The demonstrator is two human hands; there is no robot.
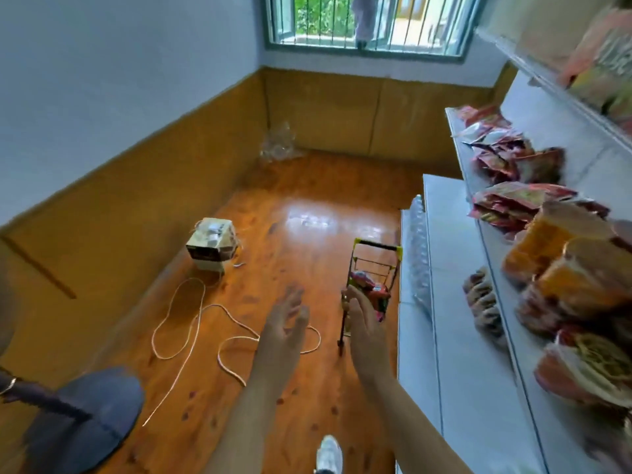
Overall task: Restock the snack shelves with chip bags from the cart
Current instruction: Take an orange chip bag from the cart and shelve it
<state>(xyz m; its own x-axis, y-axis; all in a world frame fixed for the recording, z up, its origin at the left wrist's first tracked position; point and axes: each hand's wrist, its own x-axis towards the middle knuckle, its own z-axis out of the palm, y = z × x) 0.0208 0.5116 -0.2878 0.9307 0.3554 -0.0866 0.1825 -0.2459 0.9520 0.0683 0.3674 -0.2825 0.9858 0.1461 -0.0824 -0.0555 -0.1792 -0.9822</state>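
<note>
- Both bare arms reach forward over the wooden floor (294,186) toward a small cart (374,268) that stands just beside the white shelf unit (455,302) on the right.
- The left hand (285,323) hangs in the air with its fingers spread and relaxed, released, gripping nothing.
- The right hand (364,319) is raised with the palm turned inward and the fingers straight; it overlaps the near edge of the cart in the view, but whether it touches the frame cannot be told. It grasps nothing.
- The cart has a yellow and black frame and holds red chip bags (371,287) in its basket.
- On the shelves, red bags (502,152) lie in loose piles at the far end, orange bags (561,254) are stacked nearer, and a red and yellow bag (588,374) lies nearest the camera.
- A row of clear water bottles (419,241) stands on the lowest ledge beside the cart.
- A small cardboard box (212,242) sits on the floor to the left, with a white cord (195,323) looping across the boards from it.
- A crumpled clear plastic wrap (278,143) lies in the far corner under the barred window (369,22).
- A dark round stool (85,419) is at the lower left, and 1 white shoe (328,453) shows at the bottom edge.
</note>
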